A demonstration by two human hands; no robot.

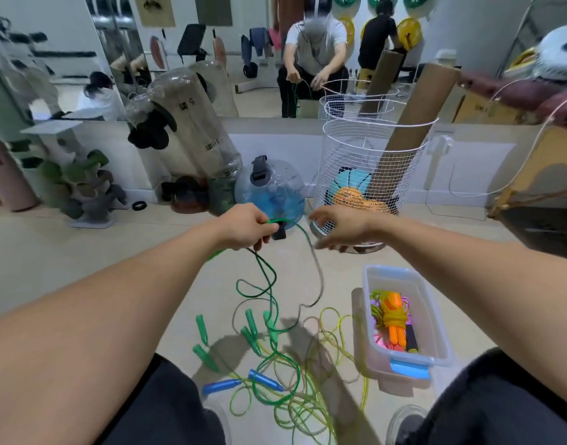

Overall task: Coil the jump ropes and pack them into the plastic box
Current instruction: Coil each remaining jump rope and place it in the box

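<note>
My left hand (pixel 248 229) is raised over the floor, shut on a green jump rope (pixel 266 277) with a black piece at the fingers. The rope hangs down in loops to the floor. My right hand (pixel 338 229) is beside it, fingers spread, holding nothing; a blurred strand of the rope swings just below it. A tangle of jump ropes (pixel 285 374) lies between my knees, with several green handles (pixel 251 326) and two blue handles (pixel 240 382). The clear plastic box (pixel 436 342) stands at the right, holding a coiled yellow rope with orange handles (pixel 394 319) and others.
A white wire basket (pixel 368 168) with balls and cardboard tubes stands just beyond my right hand. A blue water jug (pixel 272 194) and clear bags sit behind my left hand. A wall mirror reflects me and other people. My knees frame the bottom.
</note>
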